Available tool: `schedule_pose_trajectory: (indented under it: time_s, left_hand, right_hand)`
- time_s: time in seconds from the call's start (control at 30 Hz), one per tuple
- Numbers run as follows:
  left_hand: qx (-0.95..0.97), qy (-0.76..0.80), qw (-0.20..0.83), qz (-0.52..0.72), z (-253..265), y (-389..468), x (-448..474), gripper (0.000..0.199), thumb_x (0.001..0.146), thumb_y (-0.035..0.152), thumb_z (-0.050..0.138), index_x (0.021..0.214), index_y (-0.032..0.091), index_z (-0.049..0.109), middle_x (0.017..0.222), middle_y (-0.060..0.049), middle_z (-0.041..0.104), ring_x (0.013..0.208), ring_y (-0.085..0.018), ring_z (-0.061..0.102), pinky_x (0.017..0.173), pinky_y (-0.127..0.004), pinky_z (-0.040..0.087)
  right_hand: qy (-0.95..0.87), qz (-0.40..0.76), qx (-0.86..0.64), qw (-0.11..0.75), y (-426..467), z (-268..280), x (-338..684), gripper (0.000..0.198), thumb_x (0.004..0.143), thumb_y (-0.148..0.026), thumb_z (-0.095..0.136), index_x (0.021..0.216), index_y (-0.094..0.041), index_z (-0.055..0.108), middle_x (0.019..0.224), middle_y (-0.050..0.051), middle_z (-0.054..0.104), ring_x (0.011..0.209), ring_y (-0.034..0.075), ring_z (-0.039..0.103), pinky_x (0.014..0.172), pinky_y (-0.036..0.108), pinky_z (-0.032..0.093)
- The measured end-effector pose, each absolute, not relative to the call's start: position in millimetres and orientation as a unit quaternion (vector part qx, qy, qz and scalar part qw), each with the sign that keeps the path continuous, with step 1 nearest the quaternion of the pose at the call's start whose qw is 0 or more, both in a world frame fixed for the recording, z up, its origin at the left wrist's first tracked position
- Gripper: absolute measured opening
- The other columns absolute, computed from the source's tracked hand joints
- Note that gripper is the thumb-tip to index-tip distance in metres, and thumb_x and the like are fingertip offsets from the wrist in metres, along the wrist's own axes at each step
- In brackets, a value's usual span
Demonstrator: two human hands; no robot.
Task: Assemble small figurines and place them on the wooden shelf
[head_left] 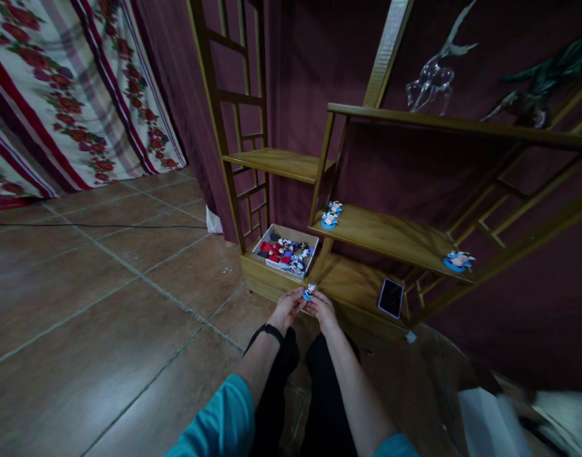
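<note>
Between my two hands is a small figurine (pixel 309 292), white on top with a blue base. My left hand (pixel 289 306) grips it from the left, and my right hand (pixel 323 308) has its fingers closed on the other side. Just beyond them a shallow box (pixel 297 271) sits on the low shelf, filled with several small red, black, purple and white figures (pixel 285 251). On the middle shelf, two similar blue-based figurines (pixel 329 219) stand at the left end. Another blue-based figurine (pixel 459 261) is at that shelf's right end.
A wooden shelf unit (pixel 386 238) spans the front. On its bottom board a dark-screened tablet or phone (pixel 390 298) leans at the right. A clear deer figure (pixel 432 82) and a dark sculpture (pixel 533 95) stand on the upper shelf. A thin cable (pixel 95 225) crosses the tiled floor.
</note>
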State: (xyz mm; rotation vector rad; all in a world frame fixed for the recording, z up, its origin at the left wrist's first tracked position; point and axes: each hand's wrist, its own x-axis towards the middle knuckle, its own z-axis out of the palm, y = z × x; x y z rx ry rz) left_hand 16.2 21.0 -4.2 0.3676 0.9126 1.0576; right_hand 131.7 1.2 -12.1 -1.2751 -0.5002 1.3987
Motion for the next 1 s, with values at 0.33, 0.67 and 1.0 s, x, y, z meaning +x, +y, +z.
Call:
schedule_pose_trajectory:
  time_s: [0.33,0.67,1.0]
  left_hand:
    - [0.162,0.406,0.752,0.494,-9,22,16,0.009,0.076,0.009,0.061,0.085,0.011,0.063,0.068,-0.006,0.065,0.055,-0.009,0.059,0.057,-0.019,0.051]
    - [0.160,0.423,0.742,0.495,-9,23,15,0.012,0.079,0.012,0.057,0.088,0.011,0.064,0.071,-0.006,0.064,0.056,-0.008,0.058,0.057,-0.019,0.051]
    - [0.170,0.418,0.752,0.481,-7,23,15,0.018,0.075,0.008,0.060,0.092,0.012,0.065,0.072,-0.005,0.066,0.058,-0.009,0.060,0.058,-0.018,0.050]
  right_hand:
    - [-0.200,0.603,-0.534,0.557,2,-12,132,0.036,0.054,-0.031,0.073,0.088,-0.021,0.067,0.066,0.000,0.069,0.057,0.013,0.062,0.057,0.024,0.049]
    - [-0.274,0.621,-0.486,0.551,-1,-14,131,0.047,0.052,-0.029,0.076,0.098,-0.023,0.067,0.095,0.002,0.070,0.079,0.017,0.066,0.070,0.027,0.050]
    - [-0.284,0.614,-0.466,0.570,2,-23,130,0.050,0.050,-0.032,0.078,0.098,-0.022,0.066,0.095,0.002,0.070,0.081,0.018,0.065,0.073,0.030,0.051]
